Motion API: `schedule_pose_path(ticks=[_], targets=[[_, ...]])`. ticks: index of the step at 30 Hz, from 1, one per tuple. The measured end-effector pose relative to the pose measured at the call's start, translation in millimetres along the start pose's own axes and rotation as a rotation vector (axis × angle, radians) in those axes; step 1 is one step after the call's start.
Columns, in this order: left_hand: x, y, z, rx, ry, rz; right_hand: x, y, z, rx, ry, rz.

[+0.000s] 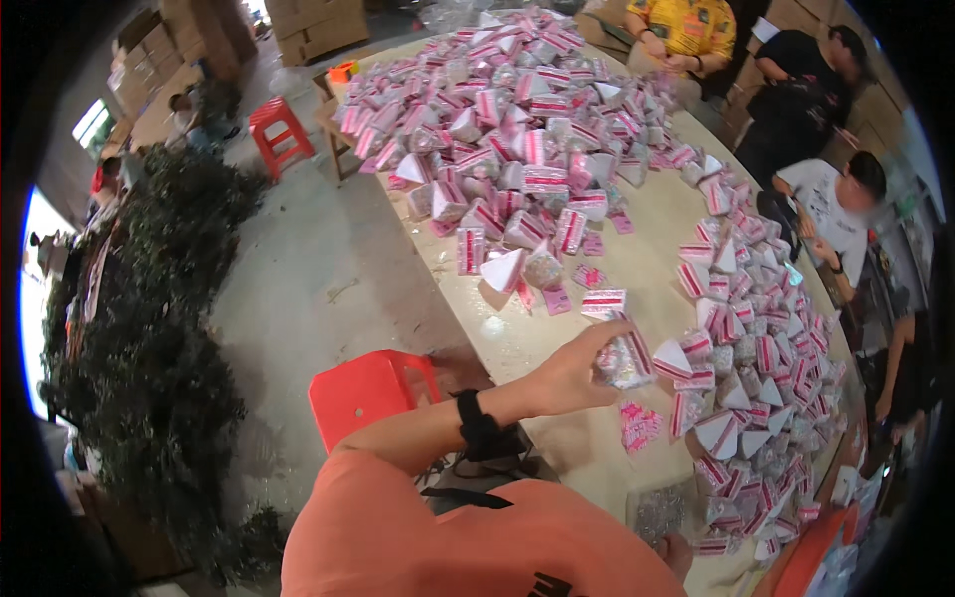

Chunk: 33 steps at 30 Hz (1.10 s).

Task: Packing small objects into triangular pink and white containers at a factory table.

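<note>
My left hand (569, 370) reaches over the table with its fingers closed round a small clear packet (627, 360) that has a pink and white card top. A loose pink printed card (640, 426) lies just below that packet. Low in the picture, a clear bag with silvery contents (661, 512) rests on the table. My right hand (677, 554) shows only in part at the bag's lower edge, mostly hidden behind my torso, and its grip cannot be made out. Another packet (604, 302) lies just beyond my left hand.
A large heap of similar packets (542, 179) covers the table's far end; another heap (741, 398) runs along its right side. Red stools (360, 393) (279, 134) stand on the left floor, beside dark green foliage (149, 328). Several people sit or stand along the table's far and right sides.
</note>
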<state>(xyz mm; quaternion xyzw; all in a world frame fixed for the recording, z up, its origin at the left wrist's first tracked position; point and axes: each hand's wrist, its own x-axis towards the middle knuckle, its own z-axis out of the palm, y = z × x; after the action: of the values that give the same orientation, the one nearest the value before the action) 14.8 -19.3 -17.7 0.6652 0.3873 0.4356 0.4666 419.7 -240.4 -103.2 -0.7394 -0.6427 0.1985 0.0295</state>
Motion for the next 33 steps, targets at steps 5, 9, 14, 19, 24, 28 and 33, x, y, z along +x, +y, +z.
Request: schedule_pose_path(ticks=[5, 9, 14, 19, 24, 28, 33], targets=[[-6.4, 12.4, 11.1, -0.412, 0.029, -0.177, 3.4, 20.3, -6.4, -0.110, -0.053, 0.229], [-3.3, 9.7, 29.1, -0.463, -0.019, -0.182, -2.2, 16.1, 11.5, -0.087, -0.049, 0.362], [-2.3, 16.1, 44.0, -0.427, -0.095, -0.185, -5.3, 17.4, 33.2, -0.009, 0.126, 0.272], [-3.8, 8.8, 70.7, -0.373, -0.182, -0.176, -2.3, 28.0, 49.0, 0.044, 0.195, 0.340], [-10.9, 3.1, 92.3, -0.462, -0.209, -0.220, -10.7, 25.0, 37.3, 0.245, 0.399, 0.321], [-4.5, 14.4, 104.7, -0.465, -0.301, -0.282, -19.1, 16.7, 32.6, 0.290, 0.466, 0.395], [4.6, 21.0, 118.0, -0.537, -0.369, -0.309, -27.5, 11.2, 19.0, 0.303, 0.668, 0.383]])
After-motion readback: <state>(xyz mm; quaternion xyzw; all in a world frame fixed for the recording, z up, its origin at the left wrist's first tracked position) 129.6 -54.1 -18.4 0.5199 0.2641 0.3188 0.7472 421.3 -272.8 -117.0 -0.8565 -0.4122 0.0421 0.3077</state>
